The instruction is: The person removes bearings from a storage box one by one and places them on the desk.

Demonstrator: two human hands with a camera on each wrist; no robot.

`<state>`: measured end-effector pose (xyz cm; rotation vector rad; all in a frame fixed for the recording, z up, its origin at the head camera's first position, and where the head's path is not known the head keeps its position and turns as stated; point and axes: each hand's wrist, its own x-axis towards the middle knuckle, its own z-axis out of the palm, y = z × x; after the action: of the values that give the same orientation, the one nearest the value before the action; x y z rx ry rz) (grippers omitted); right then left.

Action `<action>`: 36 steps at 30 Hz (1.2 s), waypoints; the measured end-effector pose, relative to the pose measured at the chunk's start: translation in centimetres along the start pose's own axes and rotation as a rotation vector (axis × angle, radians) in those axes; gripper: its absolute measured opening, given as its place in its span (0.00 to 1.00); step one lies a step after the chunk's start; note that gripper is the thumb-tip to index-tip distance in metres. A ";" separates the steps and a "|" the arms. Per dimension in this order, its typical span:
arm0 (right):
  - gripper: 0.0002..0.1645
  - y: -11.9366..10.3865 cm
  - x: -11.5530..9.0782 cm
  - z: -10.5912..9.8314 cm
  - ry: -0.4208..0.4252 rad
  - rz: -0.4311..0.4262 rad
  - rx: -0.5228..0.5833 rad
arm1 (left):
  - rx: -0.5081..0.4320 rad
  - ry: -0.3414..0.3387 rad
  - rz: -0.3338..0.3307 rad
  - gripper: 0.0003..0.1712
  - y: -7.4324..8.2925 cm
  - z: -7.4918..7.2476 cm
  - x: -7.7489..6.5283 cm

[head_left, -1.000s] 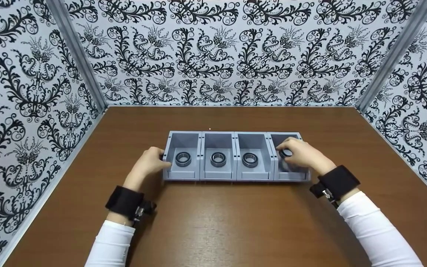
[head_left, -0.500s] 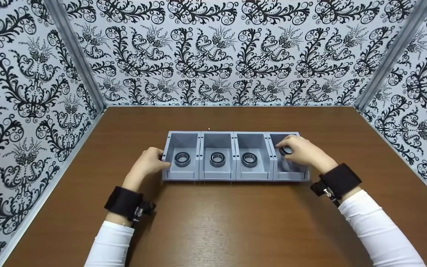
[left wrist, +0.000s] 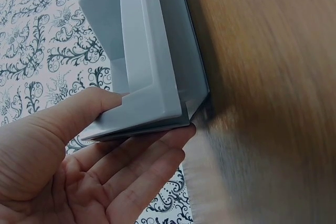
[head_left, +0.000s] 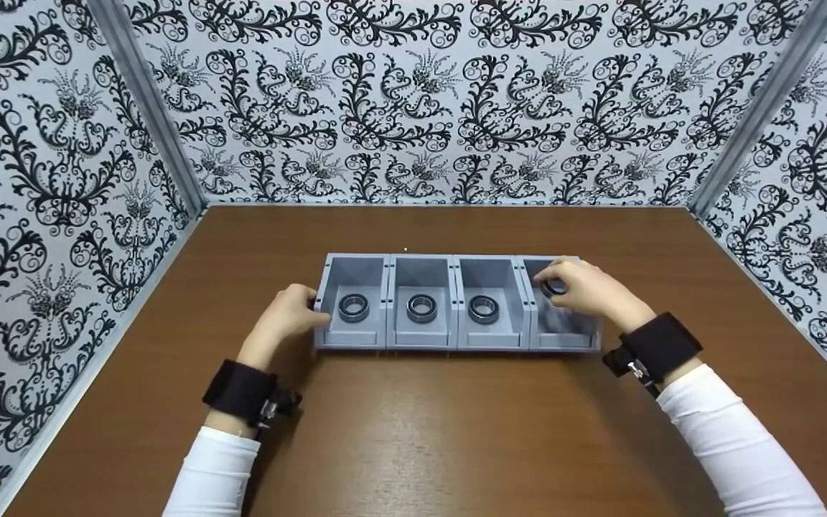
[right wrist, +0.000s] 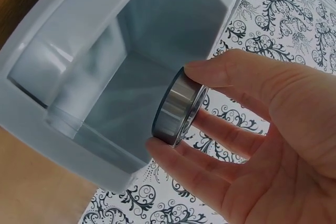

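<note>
A row of several joined grey bins stands on the table. My left hand grips the outer side wall of the leftmost bin, the thumb over its front corner and the fingers beneath or behind it in the left wrist view. My right hand pinches a ball bearing by its steel rim between thumb and fingers, at the mouth of the rightmost bin. One bearing lies flat in each other bin: the left bearing, the middle bearing and the third bearing.
The brown wooden table carries the bins near its middle. Black-and-white patterned panels enclose it at the back and both sides, with grey corner posts. Each wrist wears a black strap with a small camera.
My right hand, with the bearing in its pinch, has risen very slightly at the rightmost bin. My left hand keeps its grip and the bins stay put.
</note>
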<state>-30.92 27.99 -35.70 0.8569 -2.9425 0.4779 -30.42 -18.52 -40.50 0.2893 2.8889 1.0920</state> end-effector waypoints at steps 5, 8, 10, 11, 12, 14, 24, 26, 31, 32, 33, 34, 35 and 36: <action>0.22 -0.2 0.0 -0.3 0.002 0.013 -0.009 | 0.000 -0.002 -0.002 0.08 0.0 0.0 0.0; 0.22 -0.2 0.0 -0.4 0.002 0.016 -0.007 | 0.000 -0.010 -0.008 0.10 0.0 0.0 0.0; 0.21 -0.2 0.0 -0.5 0.007 0.008 -0.009 | 0.005 -0.013 -0.013 0.09 -0.1 0.0 0.1; 0.21 -0.2 0.0 -0.6 0.009 0.004 -0.010 | 0.007 -0.015 -0.016 0.09 -0.1 0.0 0.1; 0.21 -0.2 0.0 -0.6 0.012 -0.002 -0.012 | 0.010 -0.016 -0.012 0.08 -0.2 0.0 0.2; 0.21 -0.2 0.0 -0.7 0.016 -0.005 -0.014 | 0.014 -0.016 -0.012 0.07 -0.3 0.0 0.3; 0.21 -0.4 -0.1 -1.1 0.010 -0.001 -0.007 | 0.016 -0.004 0.006 0.06 -0.3 0.0 0.3; 0.21 -0.5 -0.1 -1.1 0.011 -0.003 -0.007 | 0.019 -0.001 0.005 0.06 -0.3 0.0 0.3; 0.21 -0.6 -0.1 -1.3 0.006 0.002 -0.004 | 0.024 0.000 0.009 0.06 -0.2 0.0 0.2; 0.21 -0.6 -0.1 -1.4 0.006 0.000 -0.003 | 0.024 0.001 0.008 0.06 -0.2 0.0 0.2; 0.21 -0.6 -0.1 -1.4 0.005 0.002 -0.002 | 0.023 0.001 0.009 0.07 -0.2 0.0 0.2; 0.21 -0.6 -0.1 -1.5 0.005 0.002 -0.001 | 0.021 0.003 0.008 0.07 -0.2 0.0 0.2; 0.21 -0.7 -0.2 -1.5 0.004 0.002 -0.002 | 0.019 0.003 0.005 0.07 -0.2 0.0 0.2; 0.21 -0.7 -0.2 -1.6 0.005 0.001 -0.002 | 0.018 0.003 0.003 0.07 -0.2 0.0 0.1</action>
<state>-30.48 28.03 -34.05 0.8522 -2.9387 0.4761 -30.58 -18.65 -40.63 0.2934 2.9034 1.0677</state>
